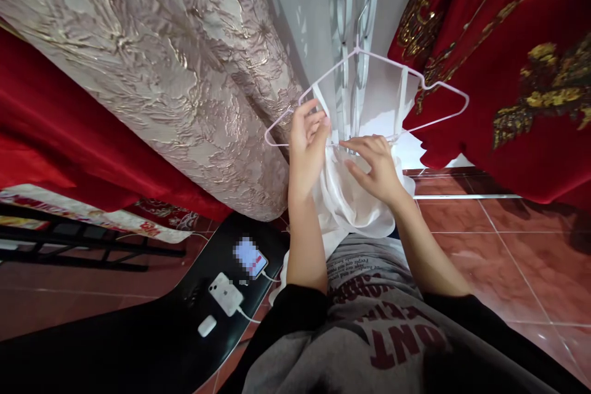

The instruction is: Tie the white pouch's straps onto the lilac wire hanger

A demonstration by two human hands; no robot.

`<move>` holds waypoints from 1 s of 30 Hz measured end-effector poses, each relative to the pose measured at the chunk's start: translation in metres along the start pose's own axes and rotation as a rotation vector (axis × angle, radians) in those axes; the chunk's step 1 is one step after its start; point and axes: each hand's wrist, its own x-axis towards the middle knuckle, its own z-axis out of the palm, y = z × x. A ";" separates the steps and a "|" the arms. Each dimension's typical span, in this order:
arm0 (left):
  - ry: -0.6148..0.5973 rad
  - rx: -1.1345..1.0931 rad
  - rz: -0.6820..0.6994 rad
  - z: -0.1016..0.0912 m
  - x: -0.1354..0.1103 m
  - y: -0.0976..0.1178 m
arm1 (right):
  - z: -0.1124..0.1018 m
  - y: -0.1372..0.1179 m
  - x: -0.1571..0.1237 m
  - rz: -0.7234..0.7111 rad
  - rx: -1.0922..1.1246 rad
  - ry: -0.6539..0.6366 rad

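Observation:
A pale pink hanger (431, 125) hangs by its metal hook from a white metal rack (349, 24). From the hanger's shoulders, two thin straps carry a white garment (341, 203), which drapes down toward my lap. My left hand (308, 141) has its fingers curled and pinched at the left strap (319, 100), just inside the hanger's left arm. My right hand (376, 166) lies over the garment's top edge below the hanger's bottom bar, with its fingers stretched out and thumb apart. Part of the garment is hidden behind my hands and forearms.
Cream floral brocade (194, 74) hangs close on the left, and red embroidered cloth (480, 74) on the right. A black glossy seat (138, 332) at lower left bears two phones with cables and a small white case (207, 325). Red tiles (521, 271) cover the floor.

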 end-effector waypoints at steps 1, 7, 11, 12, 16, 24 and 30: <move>-0.005 -0.039 -0.021 0.007 0.005 0.003 | 0.000 0.000 0.000 0.010 0.006 0.003; 0.189 -0.404 -0.082 -0.001 0.016 0.042 | -0.001 0.000 0.001 0.035 0.091 -0.028; 0.561 -0.388 0.119 -0.039 -0.001 0.033 | 0.000 0.002 0.000 0.061 0.103 -0.006; 0.668 -0.361 0.151 -0.046 -0.005 0.024 | 0.001 0.002 0.000 0.061 0.106 0.002; 0.667 -0.263 -0.033 -0.040 -0.015 -0.018 | 0.009 -0.005 0.000 0.056 0.107 -0.011; 0.346 -0.313 -0.139 0.013 -0.025 -0.036 | -0.003 0.000 0.002 0.206 0.146 0.406; 0.324 -0.361 -0.143 0.004 -0.018 -0.032 | -0.024 0.032 0.032 0.364 0.417 0.317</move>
